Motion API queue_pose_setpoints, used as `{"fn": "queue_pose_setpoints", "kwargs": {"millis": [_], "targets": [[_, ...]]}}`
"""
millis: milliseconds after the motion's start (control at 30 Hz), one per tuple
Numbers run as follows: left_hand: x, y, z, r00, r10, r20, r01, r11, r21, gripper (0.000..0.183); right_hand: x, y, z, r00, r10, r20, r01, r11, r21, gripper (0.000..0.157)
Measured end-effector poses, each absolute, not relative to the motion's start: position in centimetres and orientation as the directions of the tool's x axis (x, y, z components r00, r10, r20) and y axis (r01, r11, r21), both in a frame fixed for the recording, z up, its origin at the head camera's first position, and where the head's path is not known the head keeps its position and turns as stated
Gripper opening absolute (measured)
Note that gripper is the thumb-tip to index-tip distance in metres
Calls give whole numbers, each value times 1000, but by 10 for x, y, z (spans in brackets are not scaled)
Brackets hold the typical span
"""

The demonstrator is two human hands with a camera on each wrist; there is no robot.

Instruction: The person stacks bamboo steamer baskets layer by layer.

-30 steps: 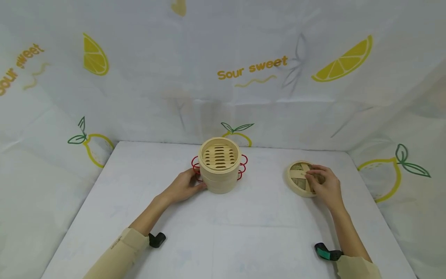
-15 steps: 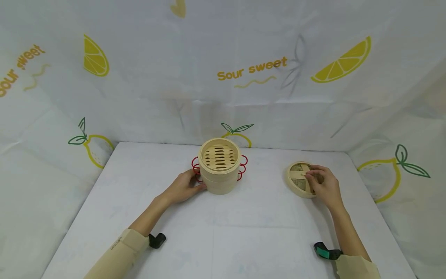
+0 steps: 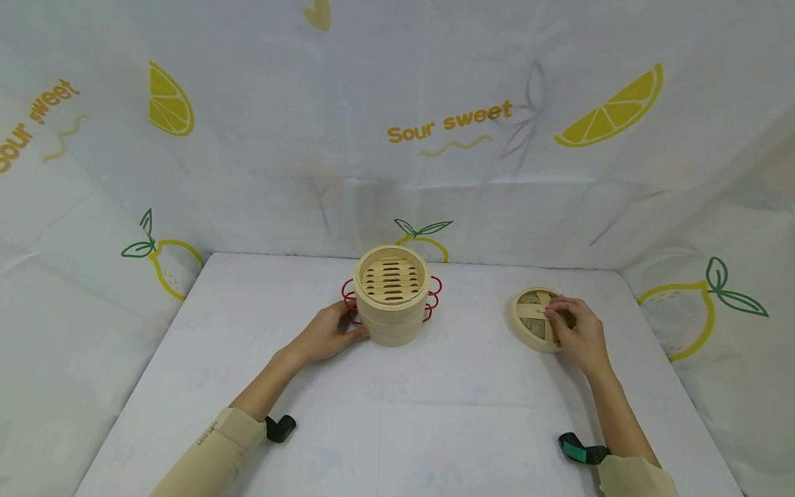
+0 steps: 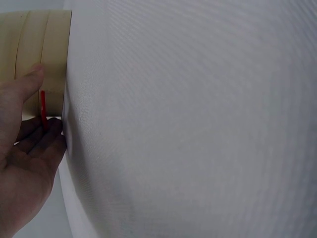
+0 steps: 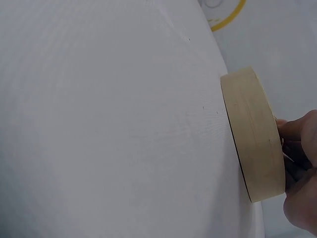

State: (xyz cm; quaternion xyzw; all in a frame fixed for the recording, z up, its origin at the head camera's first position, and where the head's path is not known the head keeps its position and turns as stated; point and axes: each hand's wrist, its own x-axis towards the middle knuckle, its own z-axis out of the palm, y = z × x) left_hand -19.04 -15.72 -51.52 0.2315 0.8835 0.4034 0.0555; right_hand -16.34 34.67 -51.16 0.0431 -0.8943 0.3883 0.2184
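Note:
In the head view a stacked bamboo steamer (image 3: 391,314) stands upright on the table, its slatted top tier uncovered and red loop handles on both sides. My left hand (image 3: 324,334) holds its left side; in the left wrist view the thumb (image 4: 30,84) lies on the wall and the fingers reach by a red handle (image 4: 43,106). To the right, the round steamer lid (image 3: 533,321) lies flat on the table, with crossed strips on top. My right hand (image 3: 581,336) pinches it at the middle of its top. The right wrist view shows the lid's rim (image 5: 252,136) resting on the table.
A white cloth covers the table (image 3: 397,428). White curtains printed with lemons (image 3: 397,83) close off the back and both sides, with the steamer near the back edge. Dark wrist-worn devices (image 3: 281,429) sit on both forearms.

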Motion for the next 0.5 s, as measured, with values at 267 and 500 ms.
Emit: {"fn": "queue_pose_setpoints", "kwargs": {"millis": [267, 500], "targets": [[-190, -157, -514, -887, 453, 90, 367, 574, 732, 51, -161, 345, -512, -885, 93, 456, -277, 683, -676, 10], [-190, -157, -515, -888, 451, 85, 360, 569, 739, 52, -161, 344, -512, -873, 97, 479, -296, 676, -675, 10]]}}
